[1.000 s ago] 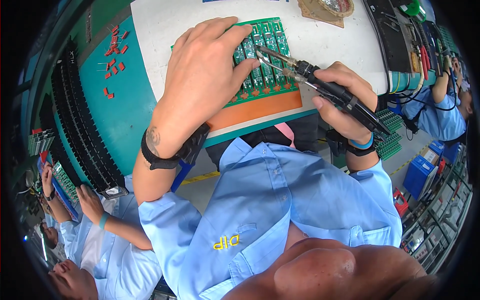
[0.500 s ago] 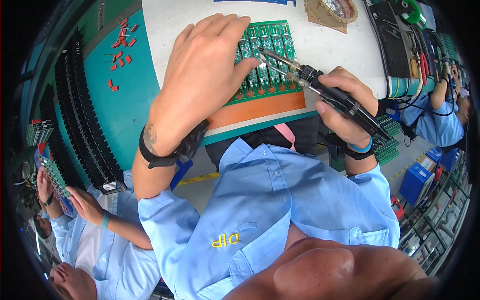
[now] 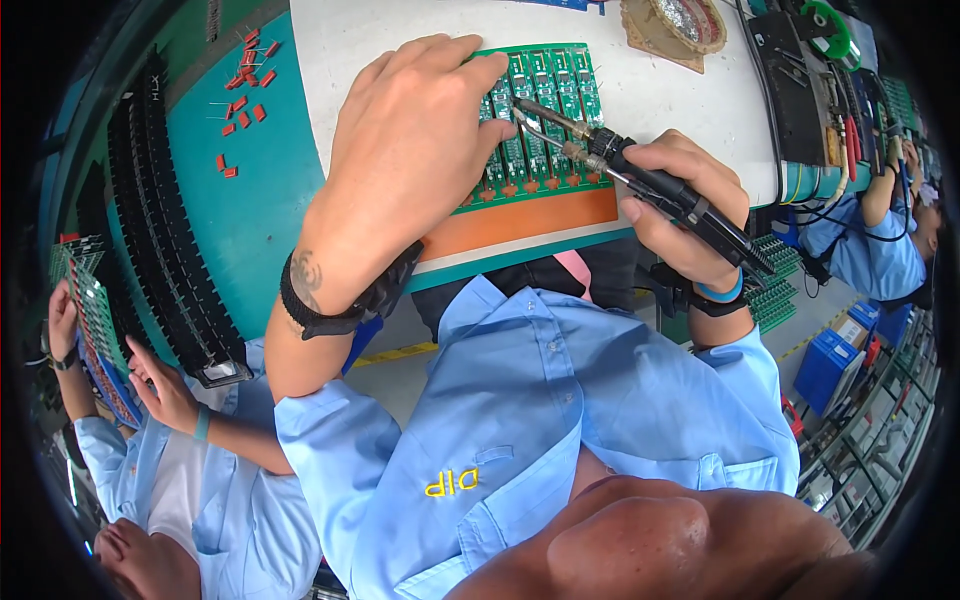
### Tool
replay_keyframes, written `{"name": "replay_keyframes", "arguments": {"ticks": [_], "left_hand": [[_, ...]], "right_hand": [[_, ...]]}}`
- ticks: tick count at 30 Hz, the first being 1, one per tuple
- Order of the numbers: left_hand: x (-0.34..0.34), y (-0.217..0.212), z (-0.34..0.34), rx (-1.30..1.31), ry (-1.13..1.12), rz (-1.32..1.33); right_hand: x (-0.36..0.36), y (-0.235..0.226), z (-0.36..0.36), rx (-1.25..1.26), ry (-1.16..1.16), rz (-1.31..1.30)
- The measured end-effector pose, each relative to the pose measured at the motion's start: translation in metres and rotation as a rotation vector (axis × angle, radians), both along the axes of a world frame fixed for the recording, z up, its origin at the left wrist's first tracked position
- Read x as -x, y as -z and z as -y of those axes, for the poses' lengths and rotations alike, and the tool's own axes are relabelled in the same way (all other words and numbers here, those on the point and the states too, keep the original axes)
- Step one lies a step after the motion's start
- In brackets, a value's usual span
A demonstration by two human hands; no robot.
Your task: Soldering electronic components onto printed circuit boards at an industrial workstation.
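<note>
A green panel of several joined circuit boards (image 3: pixel 545 120) lies on the white work surface, with an orange strip (image 3: pixel 530 224) along its near edge. My left hand (image 3: pixel 410 140) rests palm down over the panel's left part, fingers stretched out and thumb apart, hiding that side. In my right hand (image 3: pixel 690 200) is a black soldering iron (image 3: pixel 670 190) with a thin metal feed tube beside its tip. Its tip points left and reaches the panel close to my left thumb; whether it touches a joint is too small to tell.
Red components with wire leads (image 3: pixel 245 75) lie scattered on the green mat (image 3: pixel 270 200) at left, beside long black racks (image 3: pixel 165 220). A round dish (image 3: pixel 685 22) stands at the back right, near a green wire spool (image 3: pixel 835 40). A co-worker's hand (image 3: pixel 160 385) is at lower left, near a held board.
The iron's tip has shifted slightly left across the panel, closer to my left thumb. My left hand stays on the panel. At left, the co-worker's board and hands have moved up.
</note>
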State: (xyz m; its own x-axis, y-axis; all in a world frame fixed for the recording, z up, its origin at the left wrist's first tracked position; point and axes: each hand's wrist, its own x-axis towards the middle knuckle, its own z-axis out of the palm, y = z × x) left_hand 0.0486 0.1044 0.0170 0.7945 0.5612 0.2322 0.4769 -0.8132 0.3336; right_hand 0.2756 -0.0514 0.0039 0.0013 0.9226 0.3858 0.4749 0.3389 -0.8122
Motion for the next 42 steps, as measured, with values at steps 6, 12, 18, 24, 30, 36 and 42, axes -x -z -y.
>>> {"name": "replay_keyframes", "arguments": {"ticks": [6, 12, 18, 24, 30, 36, 42], "left_hand": [[-0.001, 0.001, 0.001, -0.01, -0.013, 0.04], [0.003, 0.005, -0.002, 0.0, 0.006, 0.047], [0.005, 0.007, 0.0, -0.014, 0.01, 0.074], [0.014, 0.003, -0.001, -0.06, -0.017, 0.055], [0.019, 0.005, -0.005, -0.011, -0.005, 0.04], [0.018, 0.004, -0.004, -0.004, -0.019, 0.039], [0.019, 0.004, -0.004, 0.009, -0.028, 0.041]], "right_hand": [[-0.001, -0.002, 0.001, 0.016, -0.02, 0.044], [-0.003, -0.007, 0.006, -0.02, 0.019, -0.002], [0.001, -0.009, 0.008, -0.038, -0.011, -0.018], [0.007, -0.002, 0.002, 0.017, -0.019, -0.02], [0.009, 0.001, -0.003, 0.047, -0.029, -0.015], [0.009, 0.003, -0.004, 0.062, -0.029, -0.021], [0.01, 0.002, -0.005, 0.044, -0.04, 0.005]]}}
